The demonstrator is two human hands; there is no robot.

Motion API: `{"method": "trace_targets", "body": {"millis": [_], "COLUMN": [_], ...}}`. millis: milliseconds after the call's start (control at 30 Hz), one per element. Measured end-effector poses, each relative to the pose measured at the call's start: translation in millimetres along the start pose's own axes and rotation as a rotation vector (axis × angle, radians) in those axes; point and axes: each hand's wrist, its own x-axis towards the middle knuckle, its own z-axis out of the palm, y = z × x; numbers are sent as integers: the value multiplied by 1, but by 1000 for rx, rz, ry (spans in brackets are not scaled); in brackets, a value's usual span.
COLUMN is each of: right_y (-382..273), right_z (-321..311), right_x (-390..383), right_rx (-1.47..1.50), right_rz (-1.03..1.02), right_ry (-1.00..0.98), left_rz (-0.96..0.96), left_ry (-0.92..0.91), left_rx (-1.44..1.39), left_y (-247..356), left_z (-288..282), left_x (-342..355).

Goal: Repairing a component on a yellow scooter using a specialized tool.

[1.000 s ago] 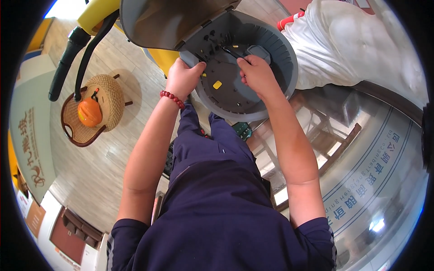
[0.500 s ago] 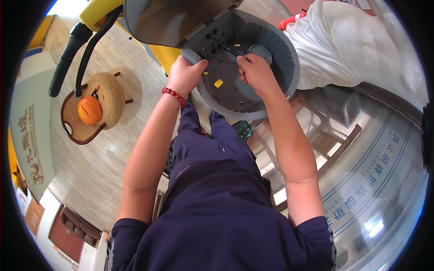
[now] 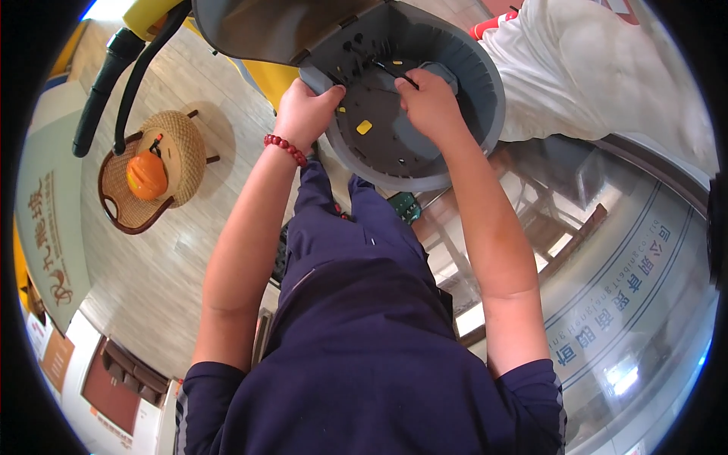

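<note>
A round grey tub [image 3: 491, 129] stands in front of me, its brown-grey lid [image 3: 265, 30] swung up at the far left. My left hand [image 3: 307, 114] is closed on the tub's near-left rim, thumb over the inner side. Inside the tub, my right hand [image 3: 432, 106] grips a slim black screwdriver-like tool [image 3: 394, 72]. It slants toward the far-left inner wall, where dark holes and fittings show; whether its tip touches anything is too small to tell. Several yellow patches, the largest a yellow label [image 3: 364, 127], mark the tub's floor.
A yellow machine body with a black handle grip [image 3: 98, 98] stands at the far left. Beside it is a wicker chair [image 3: 186, 144] with an orange hard hat [image 3: 146, 176]. To the right are a glass-topped table [image 3: 561, 250], a white cloth cover [image 3: 561, 83] and a red extinguisher [image 3: 491, 26].
The tub and both hands sit slightly higher in the picture, as the whole view has shifted a little. My right hand still holds the tool, its angle changed slightly.
</note>
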Motion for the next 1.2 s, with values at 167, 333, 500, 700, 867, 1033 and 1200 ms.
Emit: {"method": "trace_targets", "body": {"millis": [167,333,500,700,867,1033,1200], "right_y": [5,12,20,13,24,18,11], "right_z": [-1,-2,5,9,8,-20,-8], "right_x": [-1,8,9,-6,2,-6,-12], "right_rx": [-815,-425,-422,-909,-377,571,15], "right_rz": [-592,-352,-418,-728,-718,268,-78], "right_ry": [280,146,153,322,383,-194,66], "left_rz": [-32,567,291,-140,-304,-397,-347], "left_ry": [-28,420,3,116,54,85,-56], "left_rx": [89,700,317,-122,-379,-505,-643], "left_y": [-4,46,29,17,29,44,39], "left_z": [-5,8,53,77,76,74,74], "left_x": [0,-58,-16,33,32,21,22]}}
